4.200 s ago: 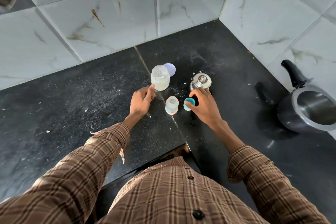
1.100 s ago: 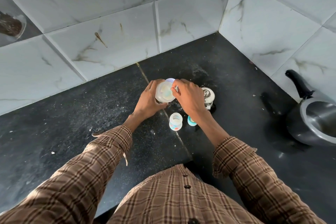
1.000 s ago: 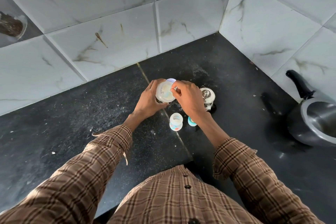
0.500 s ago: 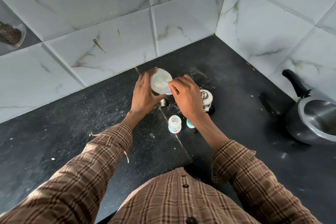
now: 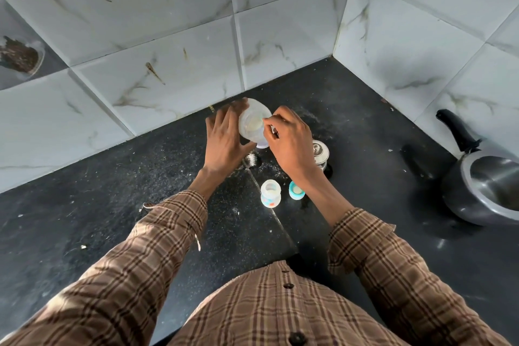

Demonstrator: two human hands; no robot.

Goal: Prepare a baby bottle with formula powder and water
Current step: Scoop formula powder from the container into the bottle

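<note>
My left hand (image 5: pixel 223 140) grips a translucent plastic jar of pale formula powder (image 5: pixel 252 122), lifted off the black counter and tilted with its mouth toward me. My right hand (image 5: pixel 290 140) pinches something small at the jar's mouth; what it holds is hidden by the fingers. The small baby bottle (image 5: pixel 270 193) stands open and upright on the counter below my hands. Its teal cap (image 5: pixel 296 190) lies just to its right. The jar's pale purple lid (image 5: pixel 262 145) peeks out under the jar.
A small steel pot with a lid (image 5: pixel 320 152) stands right of my right hand. A grey pressure cooker (image 5: pixel 486 191) with a black handle sits at the far right. Spilled powder (image 5: pixel 250 159) speckles the counter (image 5: pixel 112 191). Tiled walls meet in a corner behind.
My left hand took hold of the jar, lifted it off the counter and tilted it toward me. My right hand left the teal cap and came to the jar's mouth.
</note>
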